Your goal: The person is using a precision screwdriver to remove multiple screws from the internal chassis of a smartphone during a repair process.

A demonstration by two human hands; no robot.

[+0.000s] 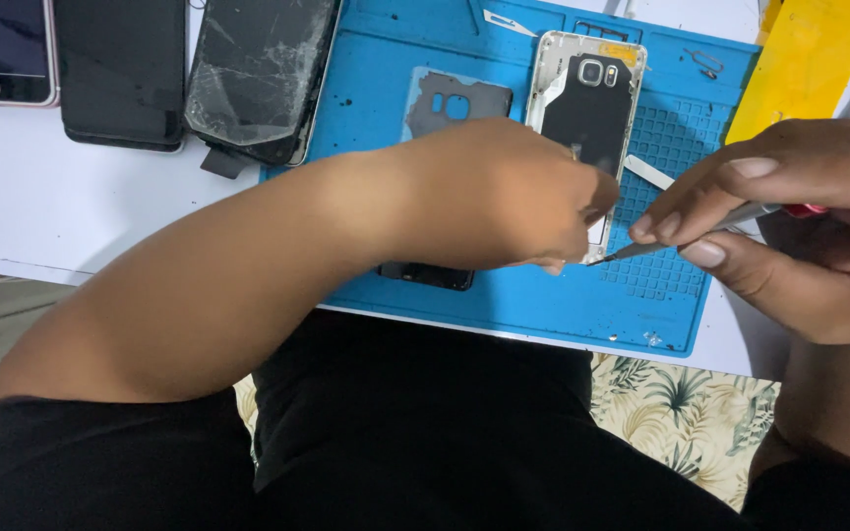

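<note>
White table (71, 211); blue mat (504, 295); leaf-patterned floor (681, 403).

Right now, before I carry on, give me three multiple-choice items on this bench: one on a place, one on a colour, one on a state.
1. Where does the opened phone lie?
A. on the blue mat
B. on the floral cloth
C. on the yellow sheet

2. What colour is the end of the tool's handle that shows behind the right hand's fingers?
A. green
B. red
C. white

3. What state is the glass of the dark phone at the mat's upper left edge in?
A. cracked all over
B. lit up
C. wrapped in foil

Answers:
1 A: the phone rests on the blue mat, steadied by the left hand.
2 B: a red end shows on the tool pinched by the right hand.
3 A: the cracked phone is webbed with fracture lines.
</note>
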